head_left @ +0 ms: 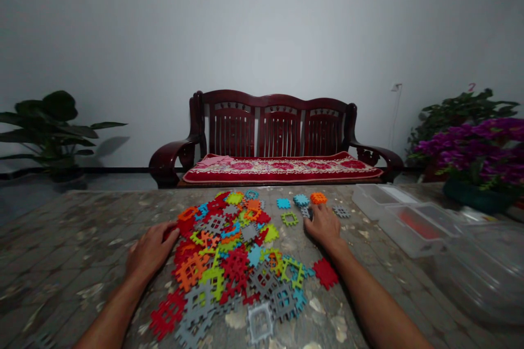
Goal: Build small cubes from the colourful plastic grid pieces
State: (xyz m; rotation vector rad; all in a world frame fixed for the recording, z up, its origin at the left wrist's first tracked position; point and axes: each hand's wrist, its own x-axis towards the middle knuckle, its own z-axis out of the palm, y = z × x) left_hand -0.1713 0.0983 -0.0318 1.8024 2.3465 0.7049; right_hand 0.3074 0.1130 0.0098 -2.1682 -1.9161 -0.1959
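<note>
A spread-out heap of plastic interlocking tiles point(235, 267) in red, orange, green, blue and grey lies on the table. My left hand point(153, 245) rests at the heap's left edge, beside the red tiles, its thumb and fingers apart with nothing seen between them. To the right of the heap, my right hand point(325, 225) has its fingers bent down around a small grey tile point(305, 211), which is partly covered. Just beyond those fingertips are an orange tile stack point(318, 198) and a blue tile stack point(301, 200). A grey tile point(341, 211) lies to their right.
A blue tile point(283, 203), a green frame tile point(289, 219) and a red tile point(326, 274) lie apart from the heap. Clear plastic boxes point(413, 245) stand at right, near purple flowers point(487, 144). A wooden bench point(278, 125) stands beyond the table point(73, 262).
</note>
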